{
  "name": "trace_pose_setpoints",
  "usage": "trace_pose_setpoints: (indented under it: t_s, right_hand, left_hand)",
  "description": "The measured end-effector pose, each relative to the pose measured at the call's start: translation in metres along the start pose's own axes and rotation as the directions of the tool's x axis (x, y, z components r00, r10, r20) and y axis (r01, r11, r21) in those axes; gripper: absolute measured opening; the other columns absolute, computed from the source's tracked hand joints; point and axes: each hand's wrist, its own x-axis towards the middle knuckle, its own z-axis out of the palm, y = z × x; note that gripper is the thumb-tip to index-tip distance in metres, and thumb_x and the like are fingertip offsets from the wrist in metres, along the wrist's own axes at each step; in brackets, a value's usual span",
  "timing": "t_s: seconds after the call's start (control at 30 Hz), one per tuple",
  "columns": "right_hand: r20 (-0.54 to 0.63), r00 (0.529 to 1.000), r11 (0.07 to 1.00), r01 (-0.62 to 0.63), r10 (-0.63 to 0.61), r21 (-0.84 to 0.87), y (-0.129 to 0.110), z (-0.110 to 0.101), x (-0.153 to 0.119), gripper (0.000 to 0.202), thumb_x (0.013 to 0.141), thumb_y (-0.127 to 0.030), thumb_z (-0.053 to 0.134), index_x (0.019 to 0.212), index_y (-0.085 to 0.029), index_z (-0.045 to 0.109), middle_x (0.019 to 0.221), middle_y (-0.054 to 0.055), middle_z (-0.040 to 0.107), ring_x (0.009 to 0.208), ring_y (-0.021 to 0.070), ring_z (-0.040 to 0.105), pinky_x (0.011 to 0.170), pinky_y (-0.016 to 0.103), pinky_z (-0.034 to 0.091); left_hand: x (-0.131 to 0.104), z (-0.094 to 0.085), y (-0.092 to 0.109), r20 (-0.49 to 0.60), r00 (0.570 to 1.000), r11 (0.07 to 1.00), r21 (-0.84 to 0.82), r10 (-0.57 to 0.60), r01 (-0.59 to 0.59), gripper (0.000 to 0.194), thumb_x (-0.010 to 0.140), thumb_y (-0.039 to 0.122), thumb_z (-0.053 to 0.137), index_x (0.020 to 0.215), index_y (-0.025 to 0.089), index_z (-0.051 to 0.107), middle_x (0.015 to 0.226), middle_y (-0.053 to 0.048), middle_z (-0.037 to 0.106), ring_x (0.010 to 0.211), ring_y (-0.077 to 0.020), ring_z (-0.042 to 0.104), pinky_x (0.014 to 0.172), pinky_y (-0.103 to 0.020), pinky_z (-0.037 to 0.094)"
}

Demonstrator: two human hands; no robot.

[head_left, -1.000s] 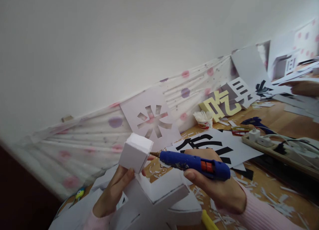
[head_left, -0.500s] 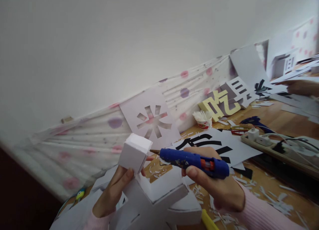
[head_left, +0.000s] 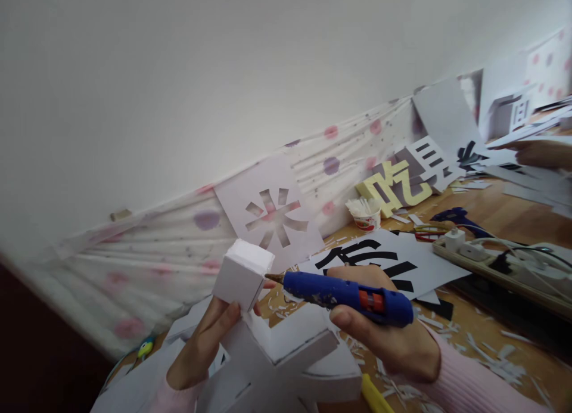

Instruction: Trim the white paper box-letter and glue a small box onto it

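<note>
My left hand (head_left: 208, 335) is closed around one raised arm of a white three-dimensional board character (head_left: 268, 371), whose square grey-white end (head_left: 241, 276) tilts up. The rest of that piece spreads below and in front of me. In my right hand (head_left: 379, 329) is a blue glue gun (head_left: 344, 291) with red parts in its side. Its brown nozzle points left, at the right edge of the raised arm; whether it touches is hard to tell. Fingers of my left hand show partly behind the arm.
Against the covered wall leans a cut-out sheet (head_left: 232, 204). Farther right are a tub of white sticks (head_left: 367, 219), a yellow character (head_left: 397, 186), another glue gun (head_left: 460, 219) and a power strip (head_left: 487, 264). Paper scraps litter the table. Another person's hand (head_left: 543, 154) is at far right.
The glue gun's nozzle has shifted slightly down and left along the raised arm's edge, with my right hand turning a little. My left hand and the white character have hardly moved.
</note>
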Motion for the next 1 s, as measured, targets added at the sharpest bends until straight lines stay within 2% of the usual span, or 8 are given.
trace_pose_setpoints:
  t_s: [0.23, 0.37, 0.7, 0.83, 1.0]
  right_hand:
    - [-0.002, 0.999, 0.999, -0.040, 0.040, 0.037, -0.002, -0.002, 0.002, 0.051, 0.086, -0.068, 0.053, 0.060, -0.024, 0.060, 0.050, -0.002, 0.043, 0.047, 0.0139, 0.040, 0.044, 0.028, 0.029]
    - [-0.025, 0.997, 0.996, -0.071, 0.072, 0.051, 0.001, -0.002, 0.003, 0.049, 0.086, -0.068, 0.053, 0.062, -0.025, 0.063, 0.049, -0.002, 0.041, 0.048, 0.0146, 0.037, 0.045, 0.028, 0.028]
    - [-0.041, 0.990, 0.983, -0.128, 0.134, 0.131, 0.007, -0.002, 0.006, 0.048, 0.085, -0.060, 0.060, 0.055, -0.024, 0.052, 0.050, -0.004, 0.034, 0.047, 0.0119, 0.033, 0.041, 0.025, 0.028]
    - [-0.029, 0.984, 0.969, -0.170, 0.178, 0.181, 0.010, -0.001, 0.006, 0.048, 0.084, -0.059, 0.062, 0.055, -0.023, 0.051, 0.049, -0.005, 0.035, 0.046, 0.0104, 0.033, 0.040, 0.023, 0.027]
    - [-0.038, 0.966, 0.933, -0.236, 0.255, 0.270, 0.008, 0.001, 0.012, 0.047, 0.084, -0.062, 0.061, 0.061, -0.021, 0.058, 0.048, -0.005, 0.041, 0.043, 0.0082, 0.034, 0.038, 0.022, 0.023]
  left_hand:
    - [0.000, -0.002, -0.001, -0.012, 1.000, 1.000, 0.023, 0.014, -0.014, 0.051, 0.087, 0.064, 0.050, 0.097, 0.020, 0.071, 0.120, -0.011, 0.066, 0.115, -0.0317, 0.051, 0.094, -0.037, 0.038]
    - [0.001, -0.005, -0.004, 0.049, 0.998, 0.998, 0.045, 0.030, -0.032, 0.051, 0.087, 0.064, 0.049, 0.099, 0.019, 0.070, 0.123, -0.012, 0.065, 0.114, -0.0326, 0.052, 0.092, -0.038, 0.039]
    - [0.004, -0.013, -0.011, 0.110, 0.993, 0.997, 0.057, 0.045, -0.052, 0.049, 0.092, 0.060, 0.043, 0.111, 0.022, 0.067, 0.129, -0.009, 0.062, 0.116, -0.0307, 0.052, 0.094, -0.038, 0.035]
    - [0.004, -0.011, -0.011, 0.109, 0.992, 0.997, 0.049, 0.055, -0.061, 0.049, 0.093, 0.059, 0.042, 0.112, 0.022, 0.067, 0.124, -0.011, 0.064, 0.110, -0.0300, 0.053, 0.091, -0.037, 0.036]
    - [0.006, -0.013, -0.011, 0.123, 0.989, 0.995, 0.062, 0.076, -0.084, 0.050, 0.093, 0.059, 0.040, 0.112, 0.022, 0.068, 0.115, -0.011, 0.066, 0.107, -0.0304, 0.053, 0.089, -0.038, 0.037]
